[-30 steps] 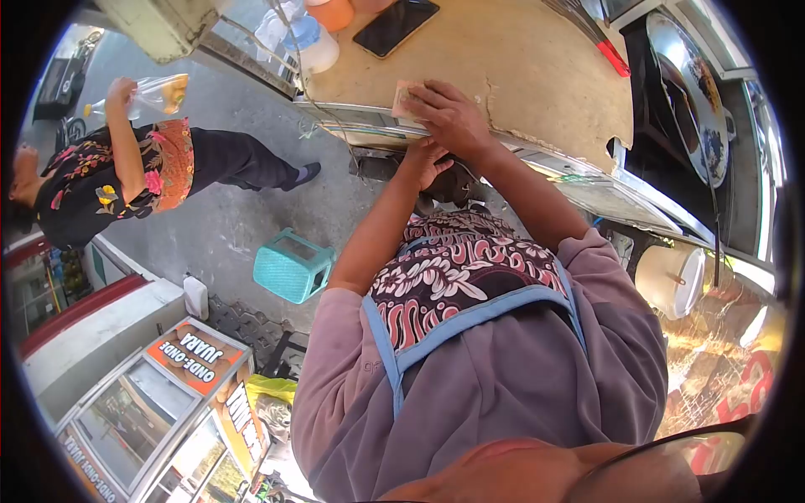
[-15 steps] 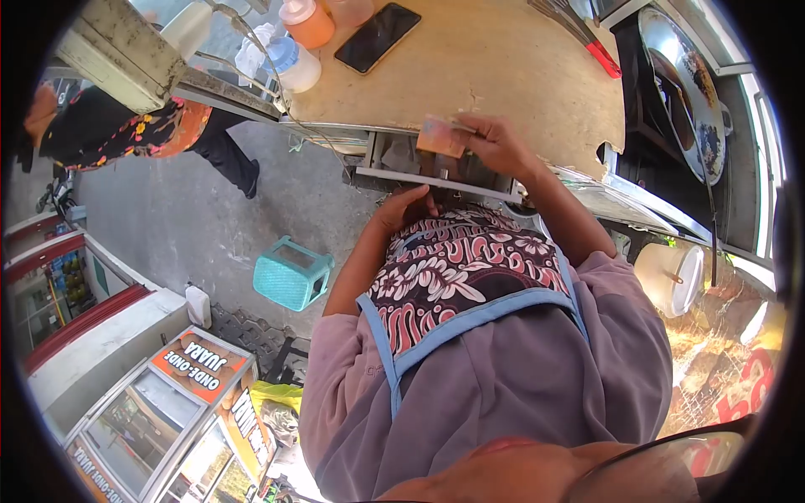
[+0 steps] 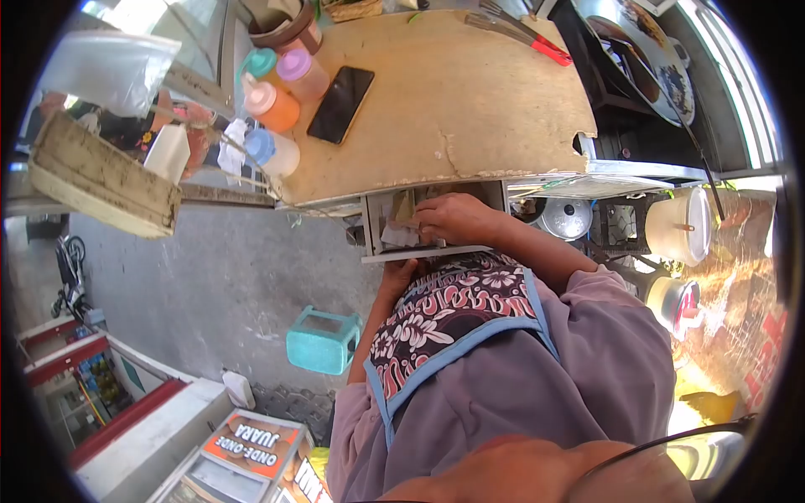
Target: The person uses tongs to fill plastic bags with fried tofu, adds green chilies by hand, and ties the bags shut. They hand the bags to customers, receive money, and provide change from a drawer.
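Note:
A shallow drawer [image 3: 436, 252] stands pulled out under the worktop, with pale slips of paper [image 3: 401, 235] inside at its left. My right hand [image 3: 459, 220] reaches into it from the right, fingers bent and pressed together near the slips. Whatever is between those fingertips is hidden. Just below the drawer's front edge is my left hand [image 3: 400, 273], its thumb close to the edge. Its other fingers are mostly out of sight. A patterned apron [image 3: 444, 298] lies right beneath both hands.
On the wooden worktop [image 3: 436, 101] lie a black phone [image 3: 340, 105] and red-handled tongs [image 3: 524, 38]. Squeeze bottles [image 3: 272, 107] stand at its left. A large metal pan [image 3: 650, 59] is at the right. A turquoise stool [image 3: 323, 341] stands on the ground at left.
My right hand has gone down into the drawer; the small orange, see-through item it held above is no longer visible. My left hand stays by the drawer front. The whole view has shifted.

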### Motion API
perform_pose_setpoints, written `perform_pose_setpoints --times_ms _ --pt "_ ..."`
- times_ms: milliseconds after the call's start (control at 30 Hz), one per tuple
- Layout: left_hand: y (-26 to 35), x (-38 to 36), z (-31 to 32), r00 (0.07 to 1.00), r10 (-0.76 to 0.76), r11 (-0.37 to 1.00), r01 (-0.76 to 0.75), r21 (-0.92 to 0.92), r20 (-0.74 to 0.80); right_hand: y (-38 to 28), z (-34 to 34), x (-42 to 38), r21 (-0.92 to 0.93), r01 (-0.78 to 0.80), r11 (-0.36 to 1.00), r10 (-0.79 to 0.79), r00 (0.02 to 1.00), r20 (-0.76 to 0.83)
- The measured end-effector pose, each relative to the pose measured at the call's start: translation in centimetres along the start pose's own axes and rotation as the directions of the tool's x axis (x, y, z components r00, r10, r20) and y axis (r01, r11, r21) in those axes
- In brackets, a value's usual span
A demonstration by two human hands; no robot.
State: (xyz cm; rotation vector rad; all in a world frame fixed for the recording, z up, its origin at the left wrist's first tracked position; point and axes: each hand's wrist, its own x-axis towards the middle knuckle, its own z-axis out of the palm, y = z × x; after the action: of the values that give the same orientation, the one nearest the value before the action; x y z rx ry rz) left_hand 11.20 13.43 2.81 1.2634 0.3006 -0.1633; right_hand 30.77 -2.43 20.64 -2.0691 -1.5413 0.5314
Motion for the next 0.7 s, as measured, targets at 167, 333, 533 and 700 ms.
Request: perform_pose_setpoints --times_ms 167,333,533,700 --pt "2.1 1.4 1.1 0.998 0.033 0.997 -0.03 0.064 -0.044 1.7 -4.3 -2.0 0.017 -0.102 0.995 0.1 0.909 -0.404" --pt "4.5 4.0 2.9 0.986 0.002 0.997 -0.016 -0.08 -0.168 8.4 -9.5 -4.5 -0.018 -0.309 0.951 0.204 0.669 -0.715" --pt "6.3 6.7 4.3 0.949 0.099 0.961 -0.012 0.278 -0.301 18.3 -14.7 -4.4 -0.021 -0.368 0.929 0.164 0.464 -0.871" --pt "7.9 9.3 5.8 0.874 -0.01 0.944 0.169 0.285 -0.486 20.3 -16.6 2.8 -0.018 -0.15 0.989 0.092 0.693 -0.715"
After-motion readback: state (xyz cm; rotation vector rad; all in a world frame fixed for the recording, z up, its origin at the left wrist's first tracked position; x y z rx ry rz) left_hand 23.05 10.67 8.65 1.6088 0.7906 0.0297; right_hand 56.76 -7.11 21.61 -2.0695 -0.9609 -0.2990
